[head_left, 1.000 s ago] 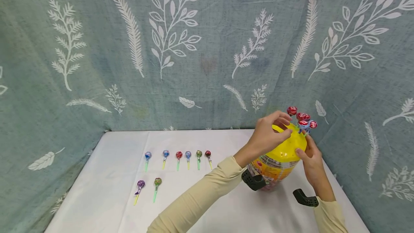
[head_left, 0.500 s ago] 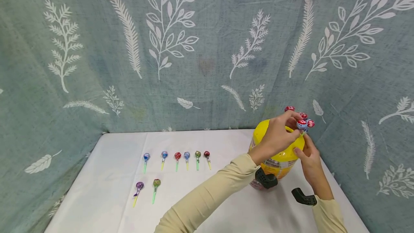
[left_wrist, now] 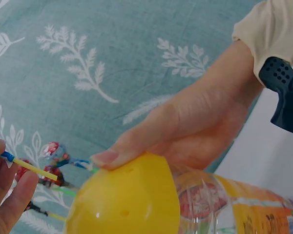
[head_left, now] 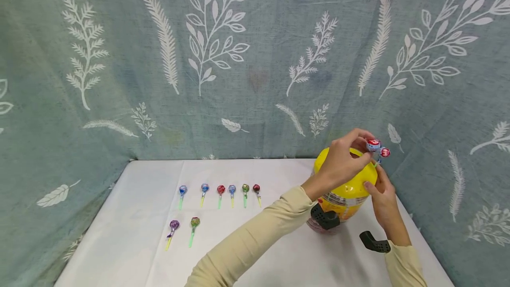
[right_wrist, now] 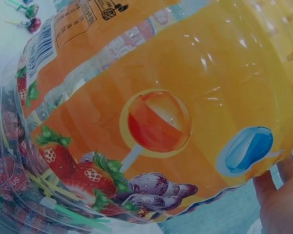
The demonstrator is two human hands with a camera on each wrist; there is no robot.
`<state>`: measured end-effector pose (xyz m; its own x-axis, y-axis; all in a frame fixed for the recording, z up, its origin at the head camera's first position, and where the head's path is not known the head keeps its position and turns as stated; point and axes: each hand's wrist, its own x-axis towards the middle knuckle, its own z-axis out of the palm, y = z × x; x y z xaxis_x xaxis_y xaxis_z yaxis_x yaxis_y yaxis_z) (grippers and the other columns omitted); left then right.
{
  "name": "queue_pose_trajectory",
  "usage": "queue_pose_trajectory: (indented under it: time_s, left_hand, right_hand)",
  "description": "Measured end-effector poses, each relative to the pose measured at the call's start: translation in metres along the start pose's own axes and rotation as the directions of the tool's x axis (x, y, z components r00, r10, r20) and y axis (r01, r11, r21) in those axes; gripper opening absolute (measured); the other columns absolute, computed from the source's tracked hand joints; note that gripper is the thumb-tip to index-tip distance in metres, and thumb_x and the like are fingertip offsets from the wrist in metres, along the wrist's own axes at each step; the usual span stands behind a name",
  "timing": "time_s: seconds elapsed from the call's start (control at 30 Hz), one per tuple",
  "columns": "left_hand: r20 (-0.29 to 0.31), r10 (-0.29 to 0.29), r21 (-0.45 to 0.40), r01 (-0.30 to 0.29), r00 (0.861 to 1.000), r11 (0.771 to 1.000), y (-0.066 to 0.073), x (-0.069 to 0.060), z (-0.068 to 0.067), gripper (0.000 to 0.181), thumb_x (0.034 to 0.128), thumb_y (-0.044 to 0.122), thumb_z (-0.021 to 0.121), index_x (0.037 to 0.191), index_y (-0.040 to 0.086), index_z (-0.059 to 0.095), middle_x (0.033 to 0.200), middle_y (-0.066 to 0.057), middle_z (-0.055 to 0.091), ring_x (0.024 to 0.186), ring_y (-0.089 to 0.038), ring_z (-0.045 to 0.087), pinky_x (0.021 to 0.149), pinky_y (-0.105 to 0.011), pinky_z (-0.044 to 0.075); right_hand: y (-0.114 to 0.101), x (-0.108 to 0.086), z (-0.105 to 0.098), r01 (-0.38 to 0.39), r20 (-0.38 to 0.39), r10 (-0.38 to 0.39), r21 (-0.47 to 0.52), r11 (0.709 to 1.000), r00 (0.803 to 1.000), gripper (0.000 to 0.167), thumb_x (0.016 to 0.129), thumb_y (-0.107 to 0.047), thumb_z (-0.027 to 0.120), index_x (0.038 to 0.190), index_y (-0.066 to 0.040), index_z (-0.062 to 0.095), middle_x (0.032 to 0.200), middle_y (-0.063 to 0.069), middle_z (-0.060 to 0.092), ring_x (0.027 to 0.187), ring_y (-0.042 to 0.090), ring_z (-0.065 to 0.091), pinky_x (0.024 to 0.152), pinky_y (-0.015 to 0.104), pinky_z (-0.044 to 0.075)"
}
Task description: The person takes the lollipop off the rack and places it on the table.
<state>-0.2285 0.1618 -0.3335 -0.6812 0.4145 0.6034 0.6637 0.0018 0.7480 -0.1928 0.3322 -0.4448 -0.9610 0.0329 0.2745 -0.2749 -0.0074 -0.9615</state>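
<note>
A big clear jar with a yellow top (head_left: 352,185) and an orange label (right_wrist: 205,97) leans on the table at the right. My right hand (head_left: 385,198) grips its yellow top from the right side; in the left wrist view the thumb (left_wrist: 107,157) lies on that top. Over the top, my left hand (head_left: 342,158) pinches a blue-and-red lollipop (head_left: 373,145) whose yellow stick (left_wrist: 36,169) shows in the left wrist view. Other lollipops, one with a blue-and-red wrapper (left_wrist: 56,152), stick out of the yellow top. Through the jar's wall wrapped lollipops (right_wrist: 10,170) are visible.
On the white table (head_left: 131,216), a back row of several lollipops (head_left: 221,189) lies left of the jar. In front of that row are a purple lollipop (head_left: 174,225) and a green one (head_left: 195,222). A patterned curtain (head_left: 255,79) surrounds the table.
My left hand has moved right across the yellow top, pinched a lollipop there and raised it slightly. The right hand keeps its grip on the jar. The table's lollipops have not moved.
</note>
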Motion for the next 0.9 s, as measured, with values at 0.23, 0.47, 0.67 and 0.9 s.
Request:
queue_pose_trajectory:
  time_s: [0.23,0.47,0.67,0.9]
  left_hand:
    - [-0.007,-0.009,0.022,0.009,1.000,1.000,0.001,-0.012,-0.021,0.029,0.0875,-0.001,0.060,0.114,0.009,0.056,0.094,-0.003,0.065,0.081,0.002,0.057,0.072,-0.011,0.049]
    - [-0.032,-0.021,0.015,0.021,0.999,1.000,-0.005,-0.028,-0.047,0.028,0.0868,-0.002,0.061,0.111,0.010,0.055,0.091,-0.003,0.066,0.079,-0.001,0.059,0.068,-0.016,0.052]
    - [-0.035,-0.069,0.008,0.069,0.997,0.998,-0.010,-0.047,-0.069,0.028,0.0865,-0.001,0.060,0.112,0.011,0.056,0.094,-0.002,0.066,0.082,-0.004,0.060,0.070,-0.019,0.053]
    - [-0.072,-0.125,0.026,0.127,0.990,0.992,-0.014,-0.073,-0.094,0.027,0.0869,0.002,0.062,0.112,0.012,0.058,0.094,0.000,0.066,0.083,-0.006,0.061,0.069,-0.022,0.054]
  right_hand:
    - [-0.001,0.001,0.000,0.025,0.003,-0.025,0.023,0.999,1.000,0.057,0.098,-0.009,0.047,0.149,-0.015,0.025,0.140,0.001,0.037,0.119,0.012,0.042,0.094,0.013,0.039]
    - [-0.005,0.000,0.000,0.066,0.038,-0.064,-0.037,0.997,0.997,0.058,0.096,-0.004,0.048,0.149,-0.013,0.026,0.140,0.002,0.038,0.117,0.012,0.044,0.092,0.013,0.041]
    - [-0.011,-0.001,0.000,0.077,0.053,-0.071,-0.125,0.989,0.996,0.060,0.096,-0.004,0.049,0.149,-0.014,0.023,0.140,0.002,0.038,0.116,0.010,0.045,0.091,0.010,0.039]
    - [-0.014,-0.001,0.001,0.059,0.072,-0.045,-0.206,0.977,0.996,0.060,0.097,-0.008,0.049,0.150,-0.014,0.021,0.147,0.005,0.032,0.115,0.006,0.045,0.089,0.008,0.040]
